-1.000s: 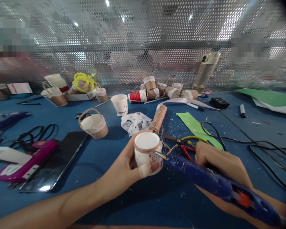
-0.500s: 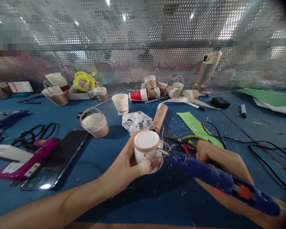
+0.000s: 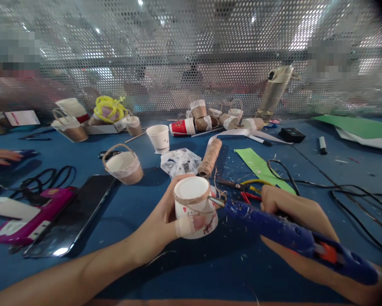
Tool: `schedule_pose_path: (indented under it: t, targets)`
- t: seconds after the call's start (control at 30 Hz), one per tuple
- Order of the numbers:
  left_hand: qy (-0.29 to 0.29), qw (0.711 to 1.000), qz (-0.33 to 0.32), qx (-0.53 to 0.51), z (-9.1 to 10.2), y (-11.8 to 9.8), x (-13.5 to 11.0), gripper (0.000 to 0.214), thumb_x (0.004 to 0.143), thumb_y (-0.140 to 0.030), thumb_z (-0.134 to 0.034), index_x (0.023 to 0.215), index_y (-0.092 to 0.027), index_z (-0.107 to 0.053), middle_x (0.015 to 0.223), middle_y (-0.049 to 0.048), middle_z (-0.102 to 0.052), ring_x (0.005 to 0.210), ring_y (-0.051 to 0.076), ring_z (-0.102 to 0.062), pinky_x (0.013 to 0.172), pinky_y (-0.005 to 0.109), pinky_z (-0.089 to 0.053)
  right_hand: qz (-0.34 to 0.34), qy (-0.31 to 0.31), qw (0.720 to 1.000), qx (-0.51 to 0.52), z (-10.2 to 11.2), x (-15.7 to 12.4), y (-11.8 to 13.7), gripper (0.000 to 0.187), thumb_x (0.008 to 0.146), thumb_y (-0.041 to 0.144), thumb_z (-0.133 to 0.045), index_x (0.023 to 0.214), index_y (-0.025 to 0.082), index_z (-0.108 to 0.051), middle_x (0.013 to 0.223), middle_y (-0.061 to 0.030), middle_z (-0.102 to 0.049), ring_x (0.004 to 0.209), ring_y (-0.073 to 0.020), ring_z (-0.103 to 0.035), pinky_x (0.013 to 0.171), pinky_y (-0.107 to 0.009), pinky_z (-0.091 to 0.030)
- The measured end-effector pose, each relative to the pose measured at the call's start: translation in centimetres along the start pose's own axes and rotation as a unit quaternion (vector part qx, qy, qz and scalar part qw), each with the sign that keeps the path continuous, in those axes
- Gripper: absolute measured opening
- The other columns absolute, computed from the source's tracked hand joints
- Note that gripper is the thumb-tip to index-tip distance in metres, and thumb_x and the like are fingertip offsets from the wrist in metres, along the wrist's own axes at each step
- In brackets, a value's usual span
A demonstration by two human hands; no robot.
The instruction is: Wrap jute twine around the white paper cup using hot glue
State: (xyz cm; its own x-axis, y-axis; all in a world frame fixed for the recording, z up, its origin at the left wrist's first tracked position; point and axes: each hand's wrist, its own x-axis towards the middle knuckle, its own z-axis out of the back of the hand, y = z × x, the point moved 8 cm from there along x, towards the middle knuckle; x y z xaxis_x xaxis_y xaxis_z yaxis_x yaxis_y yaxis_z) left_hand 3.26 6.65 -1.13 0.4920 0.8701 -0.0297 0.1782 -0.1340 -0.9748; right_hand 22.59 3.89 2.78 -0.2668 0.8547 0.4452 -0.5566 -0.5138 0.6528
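My left hand [image 3: 165, 212], its thumb bandaged, is closed around an upside-down white paper cup [image 3: 192, 189]. Twine [image 3: 191, 199] circles the cup close to its upturned base, and a loose strand hangs at its right side. In my right hand [image 3: 295, 212] is a blue hot glue gun [image 3: 273, 229] with an orange part. Its metal nozzle points left and meets the twine at the cup's right edge, or nearly so. Behind the cup lies a roll of twine [image 3: 210, 157]. Pliers or scissors with yellow and red handles [image 3: 253, 187] lie partly hidden behind my right hand.
A small twine basket [image 3: 127, 168], a white paper cup [image 3: 158, 138] and crumpled plastic [image 3: 180, 161] stand beyond my left hand. A phone [image 3: 72, 216] and a magenta power strip [image 3: 34, 216] lie left. Black cable [image 3: 340, 193] runs along the right. Another person's hand [image 3: 1, 156] rests at far left.
The cup has shifted slightly left and tilted a little in my left hand. Another person's hand has come in at the far left, over a blue tool there.
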Motion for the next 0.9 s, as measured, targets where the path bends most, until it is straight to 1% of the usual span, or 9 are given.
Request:
schedule_pose_path:
  t: [0.07,0.2,0.33,0.5,0.6,0.67,0.8,0.83,0.9]
  targets:
    - [0.016,1.000,-0.011,0.002,-0.2,-0.1,0.1,0.049,0.077,-0.033,-0.076,0.119,-0.027,-0.052,0.120,0.0047,-0.061,0.100,0.020,-0.060,0.084,0.030,-0.049,0.006,0.001,1.000,0.001,0.0,-0.1,0.2,0.028,0.070,0.005,-0.056,0.066,0.022,-0.034,0.064,0.0067,-0.040,0.055,-0.0095,-0.037,0.052,-0.024,-0.027]
    - [0.007,0.999,-0.034,-0.016,-0.1,-0.3,0.1,0.048,0.075,-0.031,-0.077,0.117,-0.025,-0.056,0.117,0.0055,-0.062,0.095,0.019,-0.062,0.080,0.028,-0.050,0.008,0.015,1.000,-0.006,0.0,0.1,0.3,0.028,0.076,0.006,-0.056,0.065,0.022,-0.036,0.063,0.0065,-0.041,0.055,-0.0093,-0.038,0.052,-0.023,-0.029]
    - [0.027,0.999,-0.025,-0.035,-0.3,-0.3,0.2,0.051,0.072,-0.030,-0.078,0.119,-0.026,-0.058,0.107,0.0029,-0.065,0.091,0.018,-0.061,0.077,0.025,-0.049,0.004,0.032,0.999,-0.012,0.1,0.3,0.0,0.027,0.074,0.010,-0.059,0.067,0.023,-0.037,0.061,0.0071,-0.043,0.052,-0.0092,-0.038,0.048,-0.023,-0.030]
    - [0.036,0.998,0.002,-0.053,-0.1,0.1,0.2,0.050,0.070,-0.032,-0.079,0.116,-0.023,-0.061,0.107,0.0033,-0.067,0.093,0.019,-0.061,0.078,0.026,-0.049,0.009,0.051,0.998,-0.018,-0.2,0.2,0.3,0.025,0.074,0.012,-0.058,0.067,0.023,-0.037,0.061,0.0065,-0.045,0.051,-0.0096,-0.040,0.048,-0.023,-0.031]
    - [0.042,0.996,0.018,-0.074,-0.1,0.4,0.2,0.050,0.068,-0.031,-0.079,0.114,-0.022,-0.063,0.102,0.0029,-0.069,0.091,0.019,-0.062,0.078,0.026,-0.049,-0.011,0.045,0.999,-0.013,-0.1,0.3,0.0,0.025,0.074,0.010,-0.057,0.066,0.023,-0.037,0.060,0.0066,-0.044,0.051,-0.0098,-0.040,0.048,-0.023,-0.032]
    - [0.038,0.996,0.024,-0.083,0.0,0.5,0.2,0.050,0.067,-0.032,-0.080,0.113,-0.022,-0.064,0.102,0.0040,-0.071,0.092,0.021,-0.063,0.079,0.028,-0.049,-0.028,0.038,0.999,-0.002,0.1,0.5,-0.3,0.026,0.074,0.008,-0.056,0.064,0.023,-0.037,0.059,0.0066,-0.043,0.051,-0.0101,-0.039,0.047,-0.023,-0.031]
    - [0.039,0.995,0.037,-0.087,-0.2,0.7,0.3,0.052,0.067,-0.034,-0.080,0.114,-0.019,-0.063,0.106,0.0078,-0.070,0.097,0.025,-0.063,0.083,0.034,-0.050,-0.066,0.043,0.996,0.047,-0.2,0.7,-1.2,0.019,0.078,0.010,-0.056,0.069,0.023,-0.047,0.061,0.0051,-0.047,0.053,-0.0117,-0.042,0.047,-0.024,-0.034]
    - [0.040,0.995,0.038,-0.087,-0.3,0.7,0.3,0.052,0.067,-0.034,-0.080,0.114,-0.019,-0.063,0.106,0.0080,-0.070,0.096,0.025,-0.063,0.083,0.033,-0.050,-0.068,0.035,0.995,0.063,-0.1,0.7,-1.2,0.015,0.080,0.011,-0.057,0.073,0.023,-0.050,0.063,0.0045,-0.049,0.054,-0.0121,-0.043,0.047,-0.025,-0.035]
    - [0.041,0.995,0.044,-0.083,-0.5,0.8,0.3,0.051,0.068,-0.033,-0.080,0.114,-0.019,-0.062,0.105,0.0081,-0.070,0.094,0.023,-0.063,0.081,0.032,-0.049,-0.058,-0.004,0.994,0.090,0.2,0.7,-1.1,0.011,0.084,0.015,-0.059,0.079,0.024,-0.055,0.067,0.0038,-0.054,0.055,-0.0126,-0.048,0.048,-0.025,-0.039]
